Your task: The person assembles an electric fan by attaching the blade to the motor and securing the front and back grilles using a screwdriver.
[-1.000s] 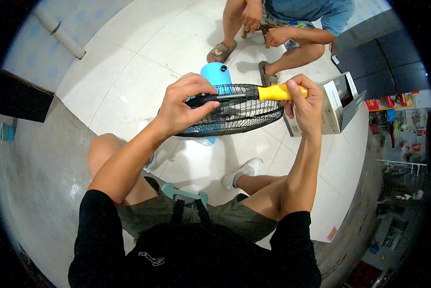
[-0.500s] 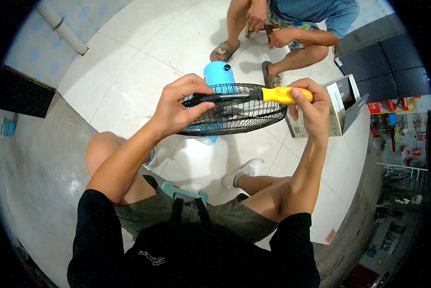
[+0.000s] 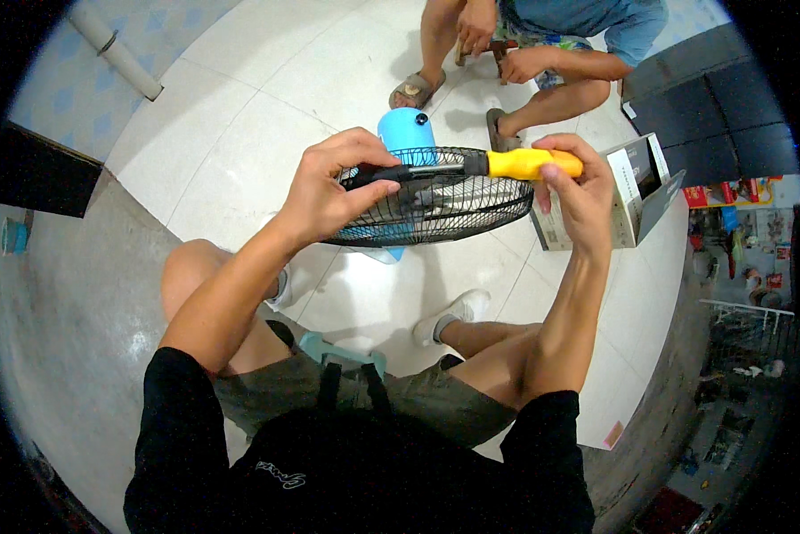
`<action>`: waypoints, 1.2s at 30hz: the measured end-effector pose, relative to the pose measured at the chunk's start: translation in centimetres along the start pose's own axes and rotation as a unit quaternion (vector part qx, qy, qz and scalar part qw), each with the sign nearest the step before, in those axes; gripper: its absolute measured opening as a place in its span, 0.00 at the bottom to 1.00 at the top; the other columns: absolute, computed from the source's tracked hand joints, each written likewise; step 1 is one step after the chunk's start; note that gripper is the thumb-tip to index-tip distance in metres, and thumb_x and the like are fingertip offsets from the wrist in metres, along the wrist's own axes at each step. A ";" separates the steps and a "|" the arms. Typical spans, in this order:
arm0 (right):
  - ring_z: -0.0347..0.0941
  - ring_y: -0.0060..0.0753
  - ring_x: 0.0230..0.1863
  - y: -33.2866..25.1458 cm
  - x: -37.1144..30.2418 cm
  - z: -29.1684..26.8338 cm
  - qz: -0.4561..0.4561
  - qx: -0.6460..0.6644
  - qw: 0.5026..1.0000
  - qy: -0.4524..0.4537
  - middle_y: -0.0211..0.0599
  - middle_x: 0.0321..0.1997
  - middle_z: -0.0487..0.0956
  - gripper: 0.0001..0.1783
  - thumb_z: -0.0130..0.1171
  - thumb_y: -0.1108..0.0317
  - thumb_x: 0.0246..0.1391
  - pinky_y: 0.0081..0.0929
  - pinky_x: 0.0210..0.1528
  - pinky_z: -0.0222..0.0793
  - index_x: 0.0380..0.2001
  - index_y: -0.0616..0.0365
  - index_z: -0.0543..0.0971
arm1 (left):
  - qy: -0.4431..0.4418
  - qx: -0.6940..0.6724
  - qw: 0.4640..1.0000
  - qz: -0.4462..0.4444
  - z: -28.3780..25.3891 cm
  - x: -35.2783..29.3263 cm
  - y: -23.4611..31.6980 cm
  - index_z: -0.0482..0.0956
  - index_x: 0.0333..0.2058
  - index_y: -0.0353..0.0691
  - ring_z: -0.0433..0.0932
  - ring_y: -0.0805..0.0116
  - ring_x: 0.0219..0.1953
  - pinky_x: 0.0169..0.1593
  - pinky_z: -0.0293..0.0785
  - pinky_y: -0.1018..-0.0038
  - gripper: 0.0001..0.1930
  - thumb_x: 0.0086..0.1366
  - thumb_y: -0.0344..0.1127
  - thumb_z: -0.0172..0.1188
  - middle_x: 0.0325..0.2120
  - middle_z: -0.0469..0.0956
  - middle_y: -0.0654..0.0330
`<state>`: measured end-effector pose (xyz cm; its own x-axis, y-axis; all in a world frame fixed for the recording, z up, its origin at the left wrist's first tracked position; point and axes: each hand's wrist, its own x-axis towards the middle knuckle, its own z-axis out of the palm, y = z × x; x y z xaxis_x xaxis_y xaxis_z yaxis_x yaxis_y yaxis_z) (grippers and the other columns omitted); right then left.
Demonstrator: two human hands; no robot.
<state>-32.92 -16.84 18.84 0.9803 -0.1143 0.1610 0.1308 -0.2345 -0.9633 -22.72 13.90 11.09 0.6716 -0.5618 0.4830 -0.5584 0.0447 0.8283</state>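
Observation:
A screwdriver with a yellow handle (image 3: 520,163) lies sideways over the upper rim of a black wire fan guard (image 3: 471,209). Around the handle's right end, my right hand (image 3: 580,189) is closed with thumb and fingers. My left hand (image 3: 333,187) pinches a black piece (image 3: 384,173) in line with the screwdriver's metal shaft (image 3: 440,170). Whether that piece belongs to the screwdriver or the fan, I cannot tell. Behind the guard stands the fan's light blue body (image 3: 405,132), partly covered by the wires.
Opposite me sits another person (image 3: 560,53), forearms over the knees. An opened cardboard box (image 3: 627,200) stands on the tiled floor to the right, near dark panels (image 3: 702,107). A pale green stool (image 3: 328,347) shows between my legs. Stocked shelves (image 3: 743,249) line the far right.
The screwdriver and both hands sit slightly higher in view. My right hand's fingers have shifted on the yellow handle, with the index finger raised along its top.

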 end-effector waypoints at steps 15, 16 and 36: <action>0.76 0.20 0.31 -0.4 0.4 -0.2 0.050 0.008 0.999 0.000 0.38 0.36 0.83 0.11 0.65 0.68 0.59 0.17 0.31 0.73 0.41 0.62 0.79 | 0.010 -0.028 0.999 -0.017 0.4 0.0 -0.1 0.86 0.38 0.34 0.80 0.67 0.40 0.45 0.75 0.74 0.13 0.52 0.24 0.72 0.36 0.81 0.57; 0.76 0.20 0.31 -0.4 0.4 -0.2 0.051 0.009 0.999 0.002 0.38 0.36 0.83 0.11 0.65 0.68 0.59 0.17 0.31 0.73 0.41 0.62 0.79 | 0.008 -0.028 0.999 -0.018 0.3 0.0 0.0 0.86 0.38 0.34 0.80 0.67 0.40 0.45 0.75 0.74 0.13 0.52 0.24 0.72 0.36 0.81 0.57; 0.73 0.20 0.21 -1.5 0.5 1.1 0.125 -0.064 0.989 0.057 0.34 0.27 0.79 0.10 0.64 0.65 0.61 0.18 0.21 0.69 0.37 0.62 0.80 | 0.018 0.014 1.000 -0.006 0.1 -0.1 0.2 0.86 0.38 0.36 0.80 0.68 0.38 0.43 0.76 0.73 0.13 0.52 0.24 0.73 0.34 0.82 0.59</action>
<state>-32.44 -15.44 20.15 0.9560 -0.2895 -0.0481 -0.1397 -0.3049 -0.9421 -22.96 13.84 11.23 0.6952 -0.5322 0.4832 -0.5627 0.0153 0.8265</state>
